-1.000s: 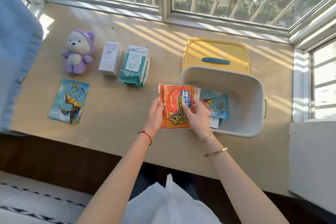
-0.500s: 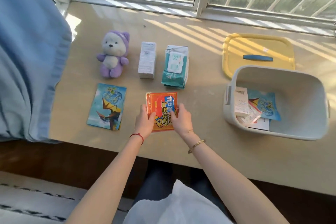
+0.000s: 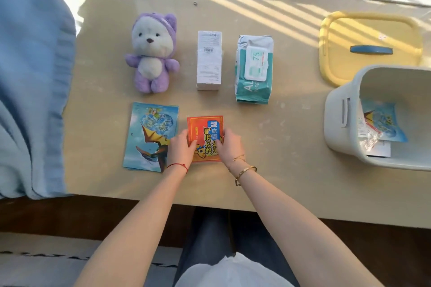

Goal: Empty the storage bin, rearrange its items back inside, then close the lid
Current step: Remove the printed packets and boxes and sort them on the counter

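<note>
An orange packet (image 3: 205, 138) printed with a cartoon dragon is seen lying flat on a beige tabletop (image 3: 279, 170), and it is taken here as the landmark. It is held at both sides: the left hand (image 3: 180, 152) is laid against its left edge with the thumb resting on its face, and the right hand (image 3: 229, 144) is laid against its right edge with the fingers curled over that edge. A red cord is worn on the left wrist and gold bracelets on the right. Just left of the packet, a blue dragon picture card (image 3: 150, 136) is laid flat, its near right corner covered by the left hand. Beyond the packet, a white carton (image 3: 209, 59) is set lengthwise; a purple plush bear (image 3: 151, 53) is placed beyond and to the left, and a teal pack of wipes (image 3: 254, 67) beyond and to the right. Well to the right of the packet, the grey storage bin (image 3: 338, 123) is seen open, cut off by the picture's edge, with a second blue card (image 3: 382, 126) and some papers inside. The yellow lid (image 3: 370, 46), with a blue handle, is laid flat behind the bin. Far to the left, blue cloth (image 3: 32, 77) is draped over the table's end.
</note>
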